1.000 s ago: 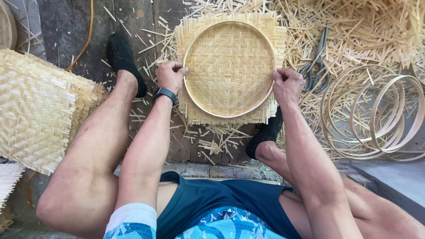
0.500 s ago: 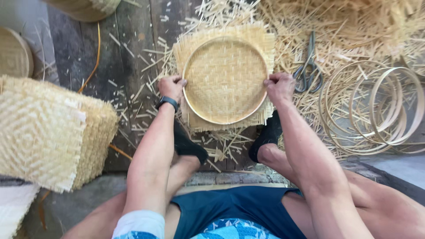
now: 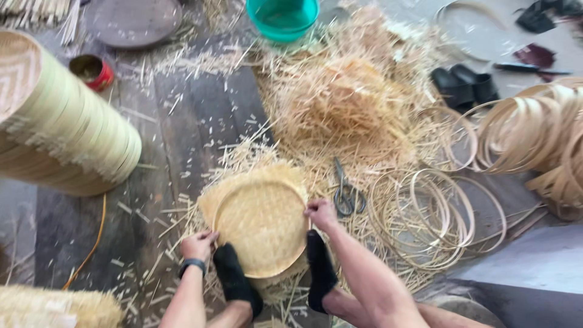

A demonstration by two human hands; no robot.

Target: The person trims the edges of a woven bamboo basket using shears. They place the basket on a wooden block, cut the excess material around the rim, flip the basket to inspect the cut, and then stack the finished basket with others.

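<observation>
One head-worn view looks steeply down and forward over the floor [image 3: 182, 121] (fairly near, no second view).

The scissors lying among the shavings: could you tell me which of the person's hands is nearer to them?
Right. The right hand grips the woven tray's rim just beside the scissors; the left hand is across the tray on its far rim.

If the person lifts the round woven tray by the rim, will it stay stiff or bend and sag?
Probably fairly stiff at the edge: the woven tray sits inside a hoop rim, gripped by the left hand and right hand. The thin woven middle may flex a little. It looks light for its size, and loose mat ends around the rim seem frayed, so likely fragile.
</observation>
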